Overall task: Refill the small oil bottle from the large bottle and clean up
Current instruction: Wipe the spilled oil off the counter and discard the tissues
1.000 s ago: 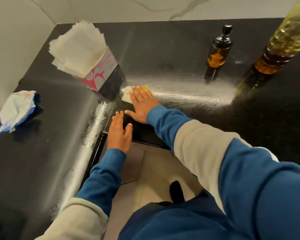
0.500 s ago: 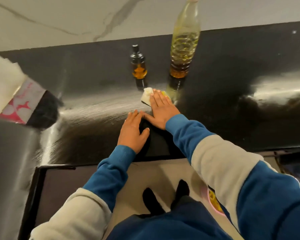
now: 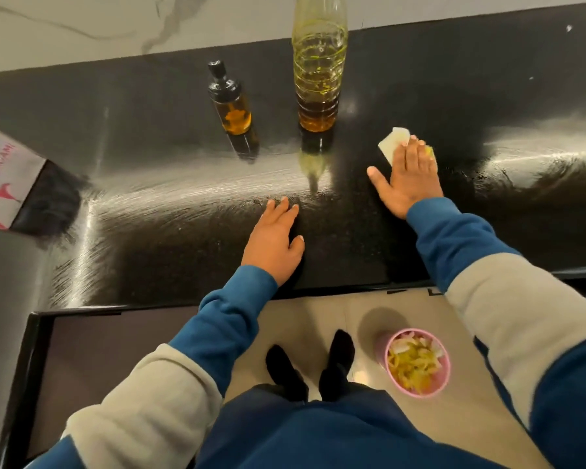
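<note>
The small oil bottle [image 3: 232, 104], dark-capped and holding amber oil, stands upright on the black counter [image 3: 149, 137]. To its right stands the large clear bottle [image 3: 318, 62] with a little oil in its base. My right hand [image 3: 406, 177] presses flat on a folded, oil-stained white tissue [image 3: 393, 143], right of the large bottle. My left hand [image 3: 273, 242] rests flat on the counter near its front edge, fingers straight, holding nothing.
A tissue pack [image 3: 3, 184] with pink print lies at the left edge of the counter. On the floor below, a pink bin [image 3: 418, 365] holds used yellow-stained tissues beside my feet [image 3: 311, 367]. A marble wall [image 3: 115, 22] backs the counter.
My right hand has slid the tissue rightward across the counter, from the left near the tissue pack to past the large bottle. My left hand moved right along the front edge. The view turned right.
</note>
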A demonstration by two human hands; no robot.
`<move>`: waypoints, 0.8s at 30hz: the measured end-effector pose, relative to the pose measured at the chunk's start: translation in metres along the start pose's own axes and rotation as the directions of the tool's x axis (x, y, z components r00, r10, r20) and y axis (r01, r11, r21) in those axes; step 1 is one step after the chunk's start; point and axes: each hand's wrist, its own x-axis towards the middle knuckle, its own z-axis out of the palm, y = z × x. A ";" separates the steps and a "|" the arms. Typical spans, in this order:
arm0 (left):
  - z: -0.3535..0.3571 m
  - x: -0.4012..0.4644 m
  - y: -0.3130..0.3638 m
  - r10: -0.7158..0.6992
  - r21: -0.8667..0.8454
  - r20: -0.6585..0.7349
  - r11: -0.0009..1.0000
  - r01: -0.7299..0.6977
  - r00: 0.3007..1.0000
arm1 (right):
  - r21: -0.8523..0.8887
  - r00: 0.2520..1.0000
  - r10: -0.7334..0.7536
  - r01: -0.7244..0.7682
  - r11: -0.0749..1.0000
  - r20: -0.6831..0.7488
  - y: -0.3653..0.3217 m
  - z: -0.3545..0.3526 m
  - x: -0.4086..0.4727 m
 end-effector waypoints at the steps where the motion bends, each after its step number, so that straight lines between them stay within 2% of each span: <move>1: 0.004 -0.001 0.007 0.012 -0.003 0.002 1.000 -0.012 1.000 | 0.011 1.000 0.013 -0.013 1.000 -0.010 -0.008 0.001 -0.004; 3: 0.014 0.000 0.022 0.028 -0.004 -0.001 1.000 -0.028 1.000 | 0.016 0.999 -0.032 0.032 0.999 -0.032 -0.027 0.004 -0.016; 6: 0.026 0.003 0.041 0.028 0.013 -0.008 1.000 -0.028 1.000 | 0.035 0.981 -0.192 0.192 0.981 -0.024 -0.043 0.013 -0.044; 11: 0.040 0.007 0.059 0.025 0.028 -0.010 0.999 -0.025 1.000 | 0.028 0.927 -0.376 0.375 0.927 0.013 0.006 0.021 -0.100; 13: 0.046 0.006 0.065 0.038 0.024 0.001 0.999 -0.038 0.999 | 0.001 0.936 -0.353 0.353 0.936 0.006 0.037 0.021 -0.110; 18: 0.060 -0.004 0.077 0.047 0.048 -0.010 0.998 -0.046 0.999 | -0.016 0.986 -0.167 0.167 0.986 -0.004 0.084 0.010 -0.076; 21: 0.068 -0.011 0.081 0.045 0.010 -0.041 0.999 -0.044 0.998 | 0.028 0.998 -0.056 0.056 0.998 -0.004 0.073 0.003 -0.040; 24: 0.074 -0.017 0.084 0.030 -0.053 -0.103 0.998 -0.036 0.994 | 0.076 0.998 -0.068 0.067 0.995 0.012 0.038 0.002 -0.022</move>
